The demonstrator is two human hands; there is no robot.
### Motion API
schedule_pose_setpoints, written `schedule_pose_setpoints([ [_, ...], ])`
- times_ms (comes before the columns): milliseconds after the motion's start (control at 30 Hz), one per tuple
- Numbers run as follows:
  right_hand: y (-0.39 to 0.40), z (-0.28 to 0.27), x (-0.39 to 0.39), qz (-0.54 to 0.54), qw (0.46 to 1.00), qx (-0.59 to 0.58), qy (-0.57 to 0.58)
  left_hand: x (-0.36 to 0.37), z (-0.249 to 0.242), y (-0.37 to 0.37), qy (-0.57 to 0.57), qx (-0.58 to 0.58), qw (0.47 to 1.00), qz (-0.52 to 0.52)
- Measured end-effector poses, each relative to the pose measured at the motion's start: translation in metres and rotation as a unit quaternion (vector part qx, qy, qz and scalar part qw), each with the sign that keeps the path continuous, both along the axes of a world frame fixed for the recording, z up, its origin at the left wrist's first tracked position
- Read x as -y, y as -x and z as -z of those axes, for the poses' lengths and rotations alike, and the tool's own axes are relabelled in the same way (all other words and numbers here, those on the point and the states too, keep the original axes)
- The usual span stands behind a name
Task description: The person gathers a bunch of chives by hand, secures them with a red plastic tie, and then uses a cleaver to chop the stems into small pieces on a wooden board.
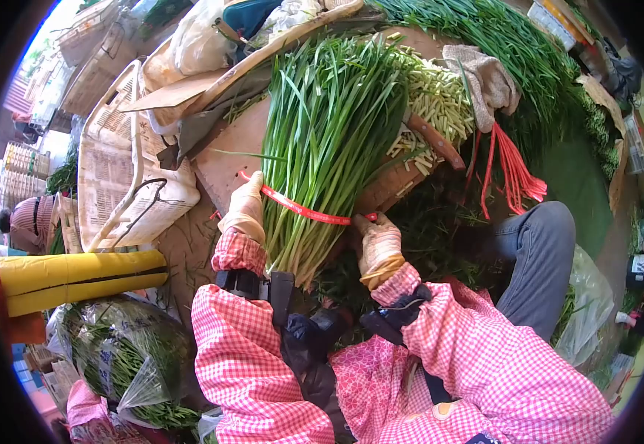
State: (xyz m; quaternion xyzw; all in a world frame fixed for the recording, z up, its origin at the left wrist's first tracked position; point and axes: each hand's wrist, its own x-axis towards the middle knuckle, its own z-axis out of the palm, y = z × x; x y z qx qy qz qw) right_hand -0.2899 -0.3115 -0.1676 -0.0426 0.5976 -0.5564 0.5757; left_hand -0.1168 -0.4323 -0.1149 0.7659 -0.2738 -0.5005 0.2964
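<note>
Left hand (244, 206): reaching forward, fingers pinching the red strap (301, 210)
Right hand (379, 246): angled inward, fingers gripping its other end
Strap: flat (white-printed)
Leafy bunch (329, 126): long, slender blades

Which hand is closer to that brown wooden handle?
Right. The right hand is below the wooden handle in the picture; the left hand is farther off, across the green bundle.

A thick bunch of garlic chives (329, 133) lies on a brown table (234, 146), long green leaves fanned toward the far side, paler stems nearest the camera. A red printed band (307, 212) crosses the lower stems; its underside path is hard to make out.
</note>
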Motion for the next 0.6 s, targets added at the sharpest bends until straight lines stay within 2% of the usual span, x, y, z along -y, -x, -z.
schedule_pose_setpoints([
  [33, 0.001, 0.019, 0.0, -0.002, 0.998, 0.026, 0.048, -0.002, -0.003, -0.001, -0.017, 0.009, 1.0, -0.003],
  [67, 0.002, 0.051, 0.001, -0.004, 0.994, 0.054, 0.097, 0.0, 0.011, -0.009, -0.03, -0.039, 0.999, -0.001],
  [100, -0.001, 0.045, 0.004, -0.039, 0.992, 0.001, 0.12, 0.001, 0.016, -0.012, -0.013, -0.017, 0.999, 0.03],
  [167, -0.006, 0.034, 0.012, -0.096, 0.976, -0.11, 0.164, 0.002, 0.036, -0.022, -0.008, -0.137, 0.99, -0.006],
  [200, -0.001, 0.013, 0.012, -0.221, 0.884, -0.371, 0.178, 0.001, 0.043, -0.027, -0.007, -0.198, 0.98, -0.025],
  [300, -0.005, 0.102, 0.028, -0.153, 0.95, -0.135, 0.236, -0.008, 0.047, -0.032, -0.015, -0.335, 0.942, -0.002],
  [333, 0.001, 0.07, 0.03, -0.232, 0.896, -0.306, 0.223, -0.003, 0.069, -0.042, -0.024, -0.313, 0.949, -0.014],
  [400, 0.013, -0.014, 0.031, -0.304, 0.741, -0.561, 0.208, -0.007, 0.05, -0.03, -0.022, -0.347, 0.937, -0.001],
  [433, 0.008, -0.011, 0.035, -0.232, 0.878, -0.383, 0.168, -0.01, 0.039, -0.026, -0.02, -0.363, 0.931, 0.003],
  [467, 0.002, -0.006, 0.042, -0.145, 0.965, -0.184, 0.119, -0.01, 0.033, -0.025, -0.021, -0.353, 0.935, 0.007],
  [500, -0.001, 0.001, 0.048, -0.049, 0.996, 0.024, 0.065, -0.011, 0.034, -0.024, -0.019, -0.358, 0.933, 0.006],
  [533, 0.001, 0.007, 0.053, -0.104, 0.984, -0.098, 0.108, -0.011, 0.033, -0.022, -0.016, -0.364, 0.931, 0.005],
  [600, 0.003, -0.002, 0.051, -0.141, 0.964, -0.197, 0.106, -0.014, 0.032, -0.02, -0.013, -0.366, 0.93, -0.003],
])
